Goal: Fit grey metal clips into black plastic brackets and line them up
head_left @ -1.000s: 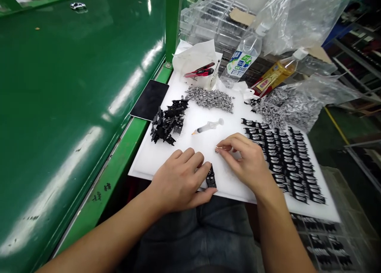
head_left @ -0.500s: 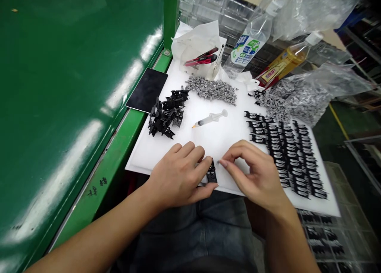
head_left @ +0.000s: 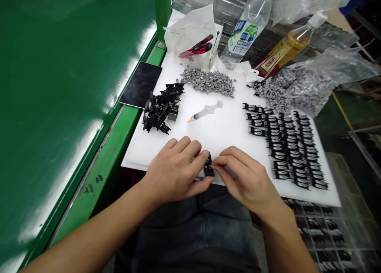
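Black piece (head_left: pixel 209 170): on the person's side of the syringe (head_left: pixel 206 111), caught between the person's two hands
Weight: it looks small and thin, so it is likely very light
Bend: likely stiff, like hard plastic
Slip: the top looks smooth, so it may slide if it is pushed from one side only
Break: the thin ends look easy to snap, so a soft push seems best
Where to hold: by its two ends, which leaves the middle free
Left hand (head_left: pixel 175 170): left of the piece and on the near side of the syringe; it grips the black piece, with the thumb (head_left: pixel 208 180) at the near end and the pointing finger (head_left: pixel 201 158) along the far part, open just as wide as the piece
Right hand (head_left: pixel 250 181): on the near side of the syringe, to the right; thumb and finger are pinched close and touch the piece, but nobody can tell if they meet or hold a tiny bit
Black heap (head_left: pixel 162 108): left of the syringe
Grey bits (head_left: pixel 210 81): past the syringe
Rows of black parts (head_left: pixel 291 150): right of the syringe
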The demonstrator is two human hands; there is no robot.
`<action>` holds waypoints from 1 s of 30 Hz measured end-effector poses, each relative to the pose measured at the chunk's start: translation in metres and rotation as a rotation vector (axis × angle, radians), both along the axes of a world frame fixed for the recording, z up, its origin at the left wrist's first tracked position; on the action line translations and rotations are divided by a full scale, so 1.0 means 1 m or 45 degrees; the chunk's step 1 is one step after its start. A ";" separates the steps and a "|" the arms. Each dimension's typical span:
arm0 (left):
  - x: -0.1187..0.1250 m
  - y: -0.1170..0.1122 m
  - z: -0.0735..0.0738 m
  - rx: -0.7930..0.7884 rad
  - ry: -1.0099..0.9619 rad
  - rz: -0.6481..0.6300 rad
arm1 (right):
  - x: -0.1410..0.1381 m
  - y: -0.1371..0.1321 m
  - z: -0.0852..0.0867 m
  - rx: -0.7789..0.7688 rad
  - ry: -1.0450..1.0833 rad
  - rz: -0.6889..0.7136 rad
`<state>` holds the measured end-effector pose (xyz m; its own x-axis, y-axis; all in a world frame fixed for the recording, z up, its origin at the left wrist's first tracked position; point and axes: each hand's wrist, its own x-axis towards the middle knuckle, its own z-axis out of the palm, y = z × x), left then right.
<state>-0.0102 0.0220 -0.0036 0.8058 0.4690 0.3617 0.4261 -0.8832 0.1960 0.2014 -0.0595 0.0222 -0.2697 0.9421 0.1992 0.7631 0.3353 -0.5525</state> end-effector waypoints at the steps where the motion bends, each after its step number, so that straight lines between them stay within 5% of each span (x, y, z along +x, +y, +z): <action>1: 0.000 0.000 0.000 -0.001 0.003 0.000 | 0.001 0.000 -0.001 0.012 0.007 0.006; 9: 0.000 0.000 0.000 -0.005 0.017 0.001 | 0.002 0.001 -0.005 0.038 0.128 -0.020; 15: 0.000 0.004 0.001 -0.021 -0.018 -0.015 | 0.014 0.004 0.008 0.086 0.184 -0.113; 20: 0.000 0.006 0.000 -0.008 -0.053 -0.046 | 0.074 0.043 0.035 0.231 -0.106 -0.287; 23: -0.001 0.007 0.000 -0.005 -0.056 -0.049 | 0.123 0.079 0.042 0.087 -0.441 -0.491; 30: -0.001 0.007 0.001 -0.004 -0.068 -0.048 | 0.186 0.138 0.020 0.035 -0.629 -0.582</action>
